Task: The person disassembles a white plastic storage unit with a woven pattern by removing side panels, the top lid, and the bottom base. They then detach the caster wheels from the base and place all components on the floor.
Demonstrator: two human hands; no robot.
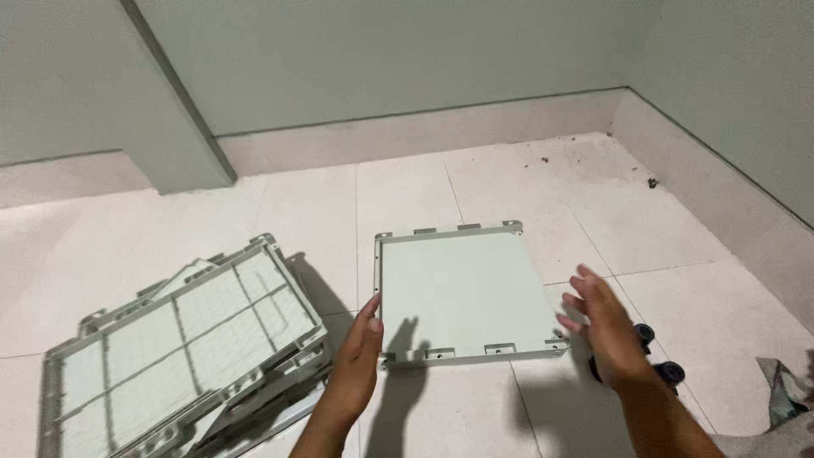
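While the white square panel point(462, 293) lies flat on the tiled floor point(407, 195), we note both hands hovering at its sides. Left hand point(360, 352): fingers extended, spread narrow, thumb tip at or just touching the panel's left edge; holds nothing. Right hand point(602, 326): fingers loosely spread and slightly curled, just beside the panel's right edge, apart from it, empty. The panel has small tabs along its near and far rims. To the left we see a tilted stack of gridded frames point(182, 356), near the left forearm. A dark tool point(653, 352) lies partly hidden behind the right wrist; its kind we cannot tell.
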